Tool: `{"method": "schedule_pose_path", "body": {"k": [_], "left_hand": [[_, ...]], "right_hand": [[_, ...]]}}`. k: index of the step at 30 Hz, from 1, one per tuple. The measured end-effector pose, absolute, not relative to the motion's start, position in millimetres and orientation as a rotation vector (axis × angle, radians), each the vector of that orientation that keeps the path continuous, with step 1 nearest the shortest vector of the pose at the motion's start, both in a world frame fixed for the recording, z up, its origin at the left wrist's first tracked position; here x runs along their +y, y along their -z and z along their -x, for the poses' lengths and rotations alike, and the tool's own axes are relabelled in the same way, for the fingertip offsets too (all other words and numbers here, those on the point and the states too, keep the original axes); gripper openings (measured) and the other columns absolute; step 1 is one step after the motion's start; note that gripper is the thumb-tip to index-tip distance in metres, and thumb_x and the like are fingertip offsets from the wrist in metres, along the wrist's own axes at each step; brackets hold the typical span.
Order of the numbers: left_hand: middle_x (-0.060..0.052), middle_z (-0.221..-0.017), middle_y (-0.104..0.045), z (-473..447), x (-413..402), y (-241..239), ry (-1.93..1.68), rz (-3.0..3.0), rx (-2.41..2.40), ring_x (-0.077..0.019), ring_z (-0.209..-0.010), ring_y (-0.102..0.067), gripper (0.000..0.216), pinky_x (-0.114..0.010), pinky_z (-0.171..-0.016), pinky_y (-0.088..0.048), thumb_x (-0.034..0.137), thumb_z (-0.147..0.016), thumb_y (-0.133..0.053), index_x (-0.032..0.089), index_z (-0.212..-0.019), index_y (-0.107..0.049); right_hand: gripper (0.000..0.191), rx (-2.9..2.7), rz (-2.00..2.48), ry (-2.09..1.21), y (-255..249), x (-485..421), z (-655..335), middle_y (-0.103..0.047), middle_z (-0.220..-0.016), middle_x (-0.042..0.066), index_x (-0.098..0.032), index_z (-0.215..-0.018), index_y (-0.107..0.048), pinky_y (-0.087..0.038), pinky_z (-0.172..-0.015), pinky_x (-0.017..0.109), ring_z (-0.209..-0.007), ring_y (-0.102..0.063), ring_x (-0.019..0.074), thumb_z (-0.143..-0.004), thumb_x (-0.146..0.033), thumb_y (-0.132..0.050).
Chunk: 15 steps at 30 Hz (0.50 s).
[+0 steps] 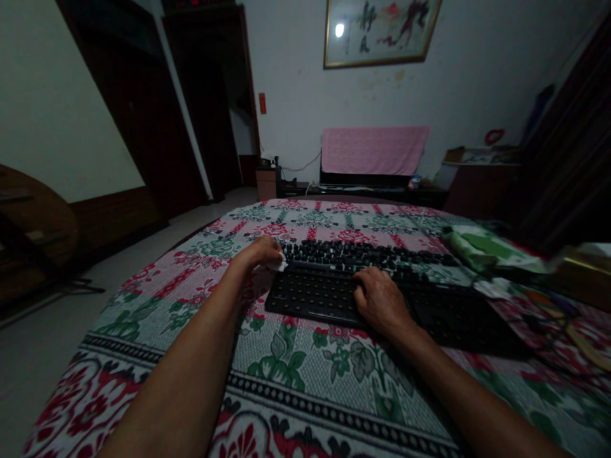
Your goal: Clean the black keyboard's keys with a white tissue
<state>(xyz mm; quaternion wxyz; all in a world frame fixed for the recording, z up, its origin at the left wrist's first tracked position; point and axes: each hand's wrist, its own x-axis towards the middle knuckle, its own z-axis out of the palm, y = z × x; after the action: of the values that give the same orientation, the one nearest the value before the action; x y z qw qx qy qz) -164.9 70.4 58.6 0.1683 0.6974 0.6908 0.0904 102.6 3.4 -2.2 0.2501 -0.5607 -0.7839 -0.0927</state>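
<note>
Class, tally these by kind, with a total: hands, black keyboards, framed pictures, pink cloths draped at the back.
Hands (bare left hand, bare right hand): 2
Black rectangular plastic keyboard: 1
Gold-framed rectangular wall picture: 1
Pink draped fabric cloth: 1
Total: 5

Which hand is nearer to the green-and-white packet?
Right. The right hand is on the computer keyboard, to the left of the green-and-white packet; the left hand is farther left, near the keyboard's far-left corner.
</note>
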Motion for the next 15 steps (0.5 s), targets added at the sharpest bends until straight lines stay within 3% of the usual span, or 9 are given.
{"method": "schedule_pose_path", "body": {"k": [5,15], "left_hand": [[0.000,-0.063,-0.063,161,71,-53,-0.237,-1.950,1.814,-0.0116,-0.059,-0.057,0.020,-0.019,-0.054,-0.043,0.014,-0.059,-0.054,0.012,-0.073,-0.067],[-0.006,-0.069,-0.066,151,79,-47,-0.271,-2.049,2.171,-0.0189,-0.071,-0.062,0.018,-0.024,-0.065,-0.045,0.018,-0.061,-0.057,0.018,-0.073,-0.070]], "right_hand": [[0.023,-2.134,1.532,0.249,1,3,-102,-0.059,-0.095,0.008,-0.014,-0.094,-0.062,-0.037,-0.083,0.028,-0.089,-0.049,0.0190,-0.080,-0.014,-0.045],[0.023,-2.135,1.529,0.253,1,4,-102,-0.059,-0.095,0.008,-0.014,-0.095,-0.063,-0.038,-0.082,0.028,-0.088,-0.050,0.0188,-0.080,-0.014,-0.045]]}}
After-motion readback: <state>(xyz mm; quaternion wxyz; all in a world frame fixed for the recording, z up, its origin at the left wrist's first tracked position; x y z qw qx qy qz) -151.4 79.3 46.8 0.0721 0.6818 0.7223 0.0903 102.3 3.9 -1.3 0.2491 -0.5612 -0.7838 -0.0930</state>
